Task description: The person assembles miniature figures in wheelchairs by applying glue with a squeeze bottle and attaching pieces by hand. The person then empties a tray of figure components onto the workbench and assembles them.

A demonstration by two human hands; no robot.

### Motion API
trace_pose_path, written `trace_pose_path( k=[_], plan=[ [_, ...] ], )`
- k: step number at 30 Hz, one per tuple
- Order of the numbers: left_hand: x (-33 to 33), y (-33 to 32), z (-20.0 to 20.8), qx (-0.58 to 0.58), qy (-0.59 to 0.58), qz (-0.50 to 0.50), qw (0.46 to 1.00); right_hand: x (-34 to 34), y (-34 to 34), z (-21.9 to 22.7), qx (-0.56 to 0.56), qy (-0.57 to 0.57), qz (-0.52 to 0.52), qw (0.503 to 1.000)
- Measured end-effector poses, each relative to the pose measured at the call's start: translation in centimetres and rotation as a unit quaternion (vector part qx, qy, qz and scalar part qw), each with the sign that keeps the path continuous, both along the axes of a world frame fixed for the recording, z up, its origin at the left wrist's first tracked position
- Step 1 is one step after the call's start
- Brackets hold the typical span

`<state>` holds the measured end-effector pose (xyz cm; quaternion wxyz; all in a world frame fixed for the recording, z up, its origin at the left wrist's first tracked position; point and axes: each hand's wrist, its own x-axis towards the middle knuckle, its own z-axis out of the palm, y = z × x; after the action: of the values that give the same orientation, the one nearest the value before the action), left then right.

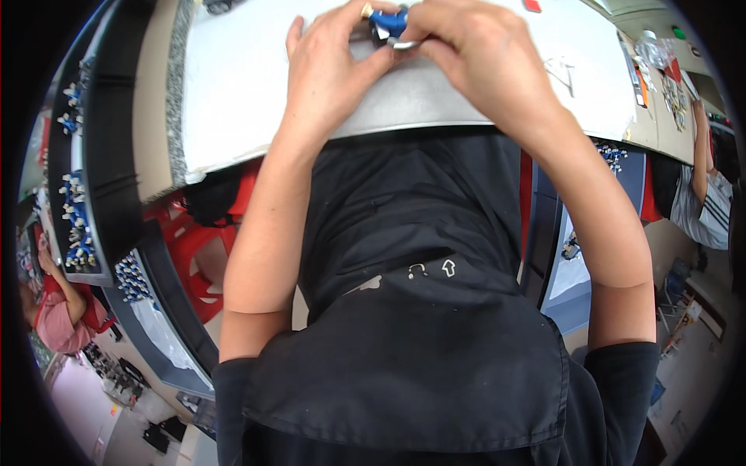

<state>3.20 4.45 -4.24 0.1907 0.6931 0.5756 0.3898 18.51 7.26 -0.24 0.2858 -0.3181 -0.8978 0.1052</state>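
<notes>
The left hand (330, 58) pinches the blue figure (392, 23) over the bench (241, 85); the right hand (486, 46) pinches its right side. Between the 2 hands shows a silvery part (403, 45), perhaps metal. A red piece (532, 5) lies farther right.

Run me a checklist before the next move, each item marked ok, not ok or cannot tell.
1. Left hand at the small blue piece: ok, thumb and fingers close around it.
2. Right hand at it too: ok, fingertips meet it from the other side.
3. Whole blue piece visible: not ok, fingers cover part of it.
4. Pale curved part by the thumbs attached: cannot tell.
5. Dark object apart from the left hand: ok, it lies well to its left.
</notes>
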Motion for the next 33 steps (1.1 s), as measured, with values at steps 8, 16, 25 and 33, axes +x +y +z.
trace_pose_path(
  k=[8, 16, 25, 33],
  plan=[
    [0.0, -2.2, 1.2, -0.174, -0.394, -0.122, 0.894, 2.5, -3.8, -0.8, 0.032, 0.079, 0.018, 0.996],
    [4.5, -7.5, 2.7, -0.312, -0.706, -0.215, 0.598, 3.5, -6.4, 1.1, -0.026, 0.141, 0.044, 0.989],
    [6.4, -8.9, 0.8, -0.347, -0.716, -0.136, 0.591, 4.3, -7.6, -2.3, -0.13, 0.166, 0.028, 0.977],
    [6.6, -9.4, -0.5, -0.363, -0.728, -0.13, 0.567, 4.9, -8.1, -4.7, -0.081, 0.177, 0.046, 0.98]
  ],
)
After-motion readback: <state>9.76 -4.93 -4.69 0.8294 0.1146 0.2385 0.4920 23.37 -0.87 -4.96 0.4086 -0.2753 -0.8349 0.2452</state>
